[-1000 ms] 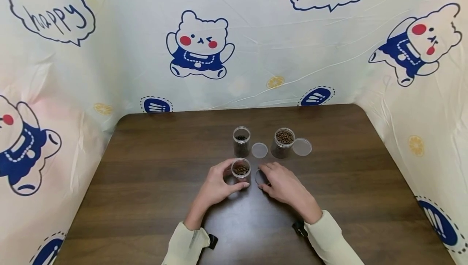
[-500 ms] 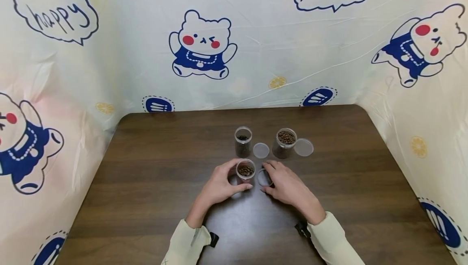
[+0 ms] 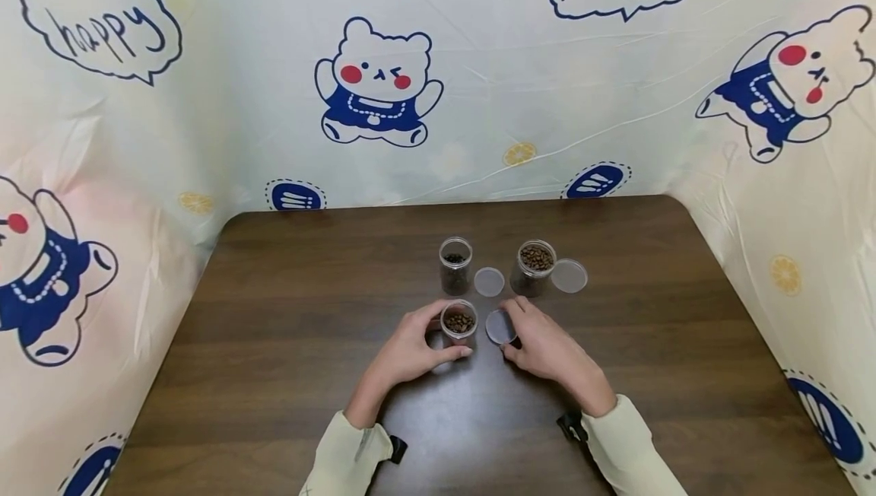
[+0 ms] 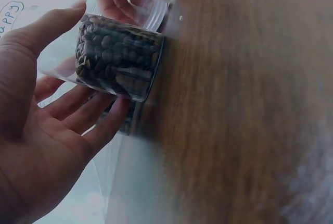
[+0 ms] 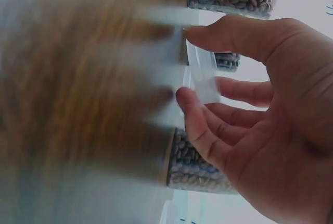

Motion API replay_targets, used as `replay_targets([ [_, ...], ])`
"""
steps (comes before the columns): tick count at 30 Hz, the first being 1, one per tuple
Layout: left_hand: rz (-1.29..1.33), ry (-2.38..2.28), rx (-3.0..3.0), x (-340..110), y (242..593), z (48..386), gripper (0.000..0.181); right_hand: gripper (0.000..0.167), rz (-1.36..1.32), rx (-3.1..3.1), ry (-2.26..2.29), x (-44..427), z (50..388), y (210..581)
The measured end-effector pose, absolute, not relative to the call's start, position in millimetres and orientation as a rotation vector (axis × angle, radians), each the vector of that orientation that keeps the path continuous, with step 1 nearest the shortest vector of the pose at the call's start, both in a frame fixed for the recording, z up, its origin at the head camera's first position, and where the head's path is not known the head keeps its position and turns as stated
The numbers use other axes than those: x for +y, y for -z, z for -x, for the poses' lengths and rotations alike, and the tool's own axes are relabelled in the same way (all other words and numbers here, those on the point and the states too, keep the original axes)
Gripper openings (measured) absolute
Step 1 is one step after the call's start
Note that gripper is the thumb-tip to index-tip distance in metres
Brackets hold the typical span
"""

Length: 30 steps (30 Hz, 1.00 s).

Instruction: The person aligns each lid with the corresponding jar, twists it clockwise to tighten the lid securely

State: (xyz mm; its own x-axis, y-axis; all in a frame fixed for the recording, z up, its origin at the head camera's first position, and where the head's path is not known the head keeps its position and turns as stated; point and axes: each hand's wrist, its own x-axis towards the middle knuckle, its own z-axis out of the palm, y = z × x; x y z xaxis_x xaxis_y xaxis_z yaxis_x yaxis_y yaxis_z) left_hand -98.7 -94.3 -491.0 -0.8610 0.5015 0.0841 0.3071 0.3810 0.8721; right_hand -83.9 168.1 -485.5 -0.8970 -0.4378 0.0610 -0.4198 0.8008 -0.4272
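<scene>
In the head view, my left hand (image 3: 414, 345) grips a clear jar (image 3: 459, 335) partly filled with coffee beans. The left wrist view shows its thumb on one side of that jar (image 4: 117, 57) and fingers on the other. To its right, my right hand (image 3: 547, 344) pinches a round clear lid (image 3: 501, 326) by the rim. The right wrist view has the lid (image 5: 203, 73) between thumb and fingers, close above the table or touching it; I cannot tell which. Lid and gripped jar are apart, and the jar's mouth is uncovered.
Behind stand two more uncovered jars: one with dark contents (image 3: 455, 271), and a fuller one with brown beans (image 3: 532, 268). A small lid (image 3: 489, 282) lies between them, a larger lid (image 3: 569, 276) to their right. The brown wooden table (image 3: 287, 313) meets a printed cloth (image 3: 479, 100) behind.
My right hand has shifted slightly right, and the lid has moved with it, now showing as a paler disc. My left hand stays around the jar, which has barely moved.
</scene>
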Motion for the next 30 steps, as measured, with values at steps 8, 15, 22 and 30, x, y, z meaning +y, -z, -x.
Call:
replay_targets([
  [8, -0.705, -1.479, 2.451, -94.8, 494.9, 98.8, 0.060, 0.059, 0.690, 2.929, 0.716, 170.5, 84.2, 482.3],
  [15, -0.688, -1.468, 2.458, -94.7, 496.4, 98.1, 0.061, 0.059, 0.737, 2.913, 0.744, 170.6, 84.3, 479.9],
  [22, -0.714, -1.419, 2.468, -94.8, 492.3, 100.7, 0.061, 0.057, 0.739, 2.903, 0.789, 170.9, 87.5, 482.4],
  [30, -0.786, -1.375, 2.435, -95.6, 487.1, 106.1, 0.061, 0.060, 0.718, 2.900, 0.805, 172.1, 86.0, 480.4],
])
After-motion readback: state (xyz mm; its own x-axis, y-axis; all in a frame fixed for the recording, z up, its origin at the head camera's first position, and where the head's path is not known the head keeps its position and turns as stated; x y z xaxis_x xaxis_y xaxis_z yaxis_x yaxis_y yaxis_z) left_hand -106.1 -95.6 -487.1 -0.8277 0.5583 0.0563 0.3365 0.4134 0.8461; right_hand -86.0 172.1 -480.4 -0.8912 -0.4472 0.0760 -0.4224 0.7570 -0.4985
